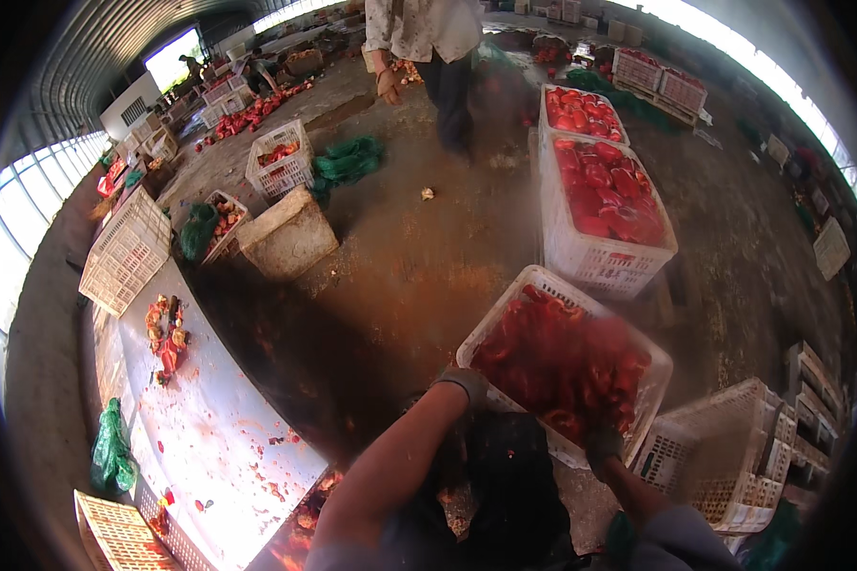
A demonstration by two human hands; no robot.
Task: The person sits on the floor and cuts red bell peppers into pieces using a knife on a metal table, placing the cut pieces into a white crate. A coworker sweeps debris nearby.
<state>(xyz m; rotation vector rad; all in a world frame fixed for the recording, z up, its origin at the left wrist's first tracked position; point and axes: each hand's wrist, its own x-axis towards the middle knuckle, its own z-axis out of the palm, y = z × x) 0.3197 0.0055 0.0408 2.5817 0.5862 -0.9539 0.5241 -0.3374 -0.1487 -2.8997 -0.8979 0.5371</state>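
A white plastic crate (659,379) filled with cut red peppers (562,354) is in front of me, tilted slightly to the right. At its left corner my gloved left hand (465,383) is closed on the rim, the fingers mostly hidden. My gloved right hand (602,443) grips the near edge, dark against the peppers. Just beyond stands another white crate (607,262) heaped with red pepper pieces, and behind that a further full crate (548,124).
An empty white crate (705,466) lies to my right beside stacked pallets (814,404). On the left, a pale work table (219,428) bears pepper scraps. A person (428,38) stands ahead. Crates, a worn foam box (290,236) and green netting (348,164) lie on the wet floor.
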